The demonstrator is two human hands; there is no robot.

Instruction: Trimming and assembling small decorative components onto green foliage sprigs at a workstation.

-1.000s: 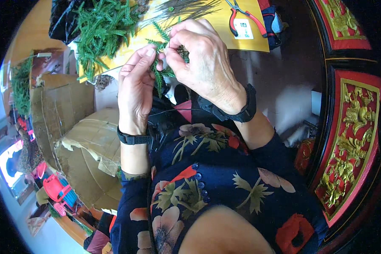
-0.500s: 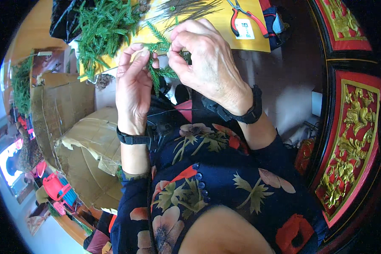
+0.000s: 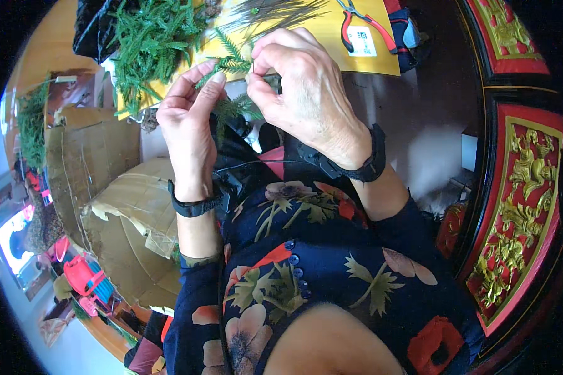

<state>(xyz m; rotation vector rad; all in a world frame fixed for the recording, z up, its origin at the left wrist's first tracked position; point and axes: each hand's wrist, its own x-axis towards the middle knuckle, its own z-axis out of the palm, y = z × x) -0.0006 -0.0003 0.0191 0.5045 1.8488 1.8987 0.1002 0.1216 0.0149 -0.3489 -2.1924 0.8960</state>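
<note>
Shifting leftward since the earlier frame, the left hand is curling at one end of the green sprig, its grip unclear, while the right hand is pinching near the other. Probably light, springy and best held by its stem, the sprig is hovering by the yellow table, where pliers are lying.

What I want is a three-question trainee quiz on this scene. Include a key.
1. True or false: the red-handled pliers lie on the yellow sheet.
2. Multiple choice: what is between the left hand and the right hand? A. a ribbon; B. a green sprig; C. a cup.
3. Short answer: which hand is nearer the heap of greenery?
Key: 1. True. 2. B. 3. The left hand.
</note>
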